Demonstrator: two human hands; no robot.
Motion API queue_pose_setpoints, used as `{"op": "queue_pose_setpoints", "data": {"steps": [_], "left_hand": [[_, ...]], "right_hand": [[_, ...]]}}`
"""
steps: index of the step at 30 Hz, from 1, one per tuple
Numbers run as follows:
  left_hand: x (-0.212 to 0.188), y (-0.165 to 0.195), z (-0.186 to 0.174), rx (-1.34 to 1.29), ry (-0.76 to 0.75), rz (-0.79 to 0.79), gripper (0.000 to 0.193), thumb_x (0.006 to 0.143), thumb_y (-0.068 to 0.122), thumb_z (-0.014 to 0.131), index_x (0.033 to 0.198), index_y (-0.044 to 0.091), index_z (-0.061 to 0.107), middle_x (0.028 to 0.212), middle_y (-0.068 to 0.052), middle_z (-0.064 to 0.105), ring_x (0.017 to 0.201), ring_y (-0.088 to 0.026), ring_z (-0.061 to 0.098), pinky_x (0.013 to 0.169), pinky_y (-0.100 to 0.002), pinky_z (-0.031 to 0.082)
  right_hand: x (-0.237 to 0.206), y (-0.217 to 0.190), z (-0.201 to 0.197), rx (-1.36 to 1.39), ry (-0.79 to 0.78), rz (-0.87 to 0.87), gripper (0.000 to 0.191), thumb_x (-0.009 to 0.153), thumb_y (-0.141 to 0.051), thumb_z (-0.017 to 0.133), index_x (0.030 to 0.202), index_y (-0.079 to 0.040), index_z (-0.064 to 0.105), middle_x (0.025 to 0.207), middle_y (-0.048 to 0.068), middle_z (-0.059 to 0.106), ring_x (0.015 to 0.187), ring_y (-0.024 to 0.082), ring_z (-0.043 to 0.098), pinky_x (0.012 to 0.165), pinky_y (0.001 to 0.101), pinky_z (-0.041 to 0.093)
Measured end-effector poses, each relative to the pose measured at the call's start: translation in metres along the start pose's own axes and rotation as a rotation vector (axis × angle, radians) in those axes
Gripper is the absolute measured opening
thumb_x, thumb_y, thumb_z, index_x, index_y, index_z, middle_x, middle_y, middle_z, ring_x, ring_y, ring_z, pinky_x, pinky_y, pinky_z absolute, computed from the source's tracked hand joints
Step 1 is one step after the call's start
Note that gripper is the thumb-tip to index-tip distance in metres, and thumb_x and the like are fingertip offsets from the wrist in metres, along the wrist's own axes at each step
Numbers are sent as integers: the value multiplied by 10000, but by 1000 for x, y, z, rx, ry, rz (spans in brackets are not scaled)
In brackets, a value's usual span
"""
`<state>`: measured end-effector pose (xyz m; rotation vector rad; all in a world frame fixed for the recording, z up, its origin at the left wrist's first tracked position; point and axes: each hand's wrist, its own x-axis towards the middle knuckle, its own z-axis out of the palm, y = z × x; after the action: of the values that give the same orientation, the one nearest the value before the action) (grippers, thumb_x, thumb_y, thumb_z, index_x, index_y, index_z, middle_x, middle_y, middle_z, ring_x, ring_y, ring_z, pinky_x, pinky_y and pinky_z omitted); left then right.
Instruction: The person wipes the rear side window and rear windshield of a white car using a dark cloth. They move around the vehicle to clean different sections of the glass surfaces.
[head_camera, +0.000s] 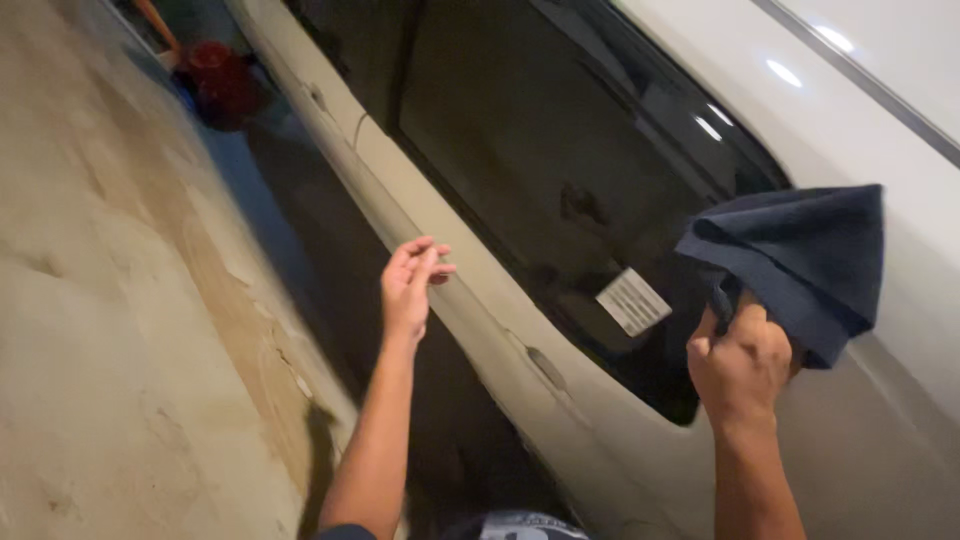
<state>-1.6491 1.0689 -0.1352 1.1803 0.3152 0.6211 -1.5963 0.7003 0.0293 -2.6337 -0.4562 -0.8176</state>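
White car body (620, 440) with dark side window (520, 140), pale sticker (632, 300) low on the glass. Worn concrete floor (100, 300) at left. Red bucket-like object (222, 80) far off, blurred.

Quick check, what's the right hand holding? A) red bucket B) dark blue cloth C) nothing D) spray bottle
B: the right hand is closed around a bunched dark blue cloth held up by the white car; the left hand is empty.

White rectangular sticker (632, 300) on dark window (520, 150)
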Motion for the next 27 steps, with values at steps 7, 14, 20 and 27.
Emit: {"op": "queue_pose_setpoints", "data": {"steps": [7,14,20,27], "left_hand": [[14,-21,-13,-10,-74,-86,314,1016,218,628,1252,13,596,1139,-137,739,900,-192,743,788,-291,556],[143,25,-34,-18,-133,36,321,1035,224,637,1274,10,609,1145,-142,733,912,-210,743,818,-314,565],[284,39,-63,-91,-360,91,219,1092,110,561,1269,-10,612,1160,-170,712,1062,-285,748,912,-483,659],[390,69,-56,-124,-613,87,288,1096,34,593,1371,-34,538,1239,-184,677,1091,-280,695,1050,-461,590]], "right_hand": [[14,-2,77,28,135,-251,230,1038,-87,721,1163,95,657,841,214,693,731,337,674,690,408,546],[182,-190,201,285,240,-568,163,879,-147,667,955,-15,723,846,184,717,712,344,694,611,432,556],[393,-359,367,143,233,-487,248,737,-299,614,558,-169,727,579,101,693,514,319,691,458,494,519],[337,-303,362,166,129,-266,88,823,-242,669,800,-158,657,734,68,635,691,277,690,527,423,534]]}}
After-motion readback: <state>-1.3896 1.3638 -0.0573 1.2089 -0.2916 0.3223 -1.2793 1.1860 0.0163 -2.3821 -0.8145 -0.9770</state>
